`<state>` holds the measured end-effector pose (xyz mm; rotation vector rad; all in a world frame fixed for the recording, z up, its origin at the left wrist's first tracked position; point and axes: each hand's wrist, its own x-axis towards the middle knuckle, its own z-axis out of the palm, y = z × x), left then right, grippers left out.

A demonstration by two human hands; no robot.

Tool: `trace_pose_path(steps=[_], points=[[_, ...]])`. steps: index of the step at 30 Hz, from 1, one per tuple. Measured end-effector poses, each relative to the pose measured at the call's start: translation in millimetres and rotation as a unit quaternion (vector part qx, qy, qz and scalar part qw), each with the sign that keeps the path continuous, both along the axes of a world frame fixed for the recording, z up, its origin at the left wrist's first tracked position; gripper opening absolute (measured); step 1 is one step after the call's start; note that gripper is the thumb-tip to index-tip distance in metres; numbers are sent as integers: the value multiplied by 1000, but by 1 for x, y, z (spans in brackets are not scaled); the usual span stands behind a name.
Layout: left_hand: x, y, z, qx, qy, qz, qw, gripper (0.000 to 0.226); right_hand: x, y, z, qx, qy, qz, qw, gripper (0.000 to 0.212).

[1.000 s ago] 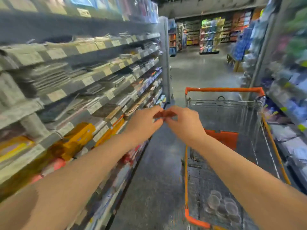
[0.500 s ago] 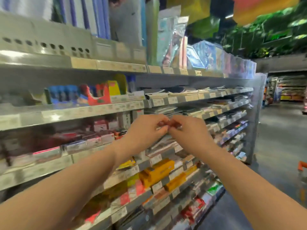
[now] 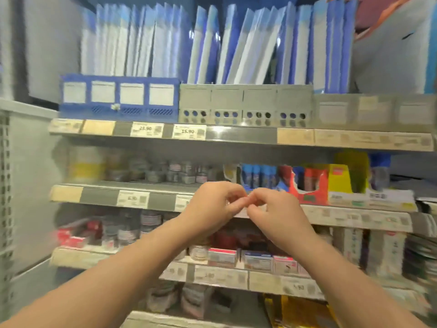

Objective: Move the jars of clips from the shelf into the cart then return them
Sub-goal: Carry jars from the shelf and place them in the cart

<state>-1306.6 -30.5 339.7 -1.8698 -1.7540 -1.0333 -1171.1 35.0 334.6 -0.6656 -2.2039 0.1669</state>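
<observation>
A single wide-angle view from the person's head faces the grey metal store shelf (image 3: 236, 136) nearly square-on and from close by. Both forearms enter from the bottom edge, and the left hand (image 3: 212, 209) and right hand (image 3: 279, 216) meet mid-frame. Upright blue-and-white folders (image 3: 165, 43) fill the top, and the frame's edges are blurred.

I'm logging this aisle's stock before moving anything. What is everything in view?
folders: many, blue and white, top shelf
blue file rack: one, blue, top shelf left
grey file rack: one, grey, right of the blue one
upper jars: several, clear, blurred, second shelf left
display box: one, red, second shelf right
yellow box: one, yellow, beside the red box
lower jars: several, clear, third shelf left
small boxes: several, red and white, third shelf
left hand: fingers curled, fingertips meeting the right's
right hand: likewise
</observation>
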Motion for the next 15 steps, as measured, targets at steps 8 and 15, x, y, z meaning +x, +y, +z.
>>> trace_pose_path(steps=[8,15], points=[[-103,-30,13,9,7,113,994,31,-121,-3,16,26,-8,101,995,17],[-202,-44,33,5,53,138,989,18,-219,-5,35,28,-9,141,990,16]])
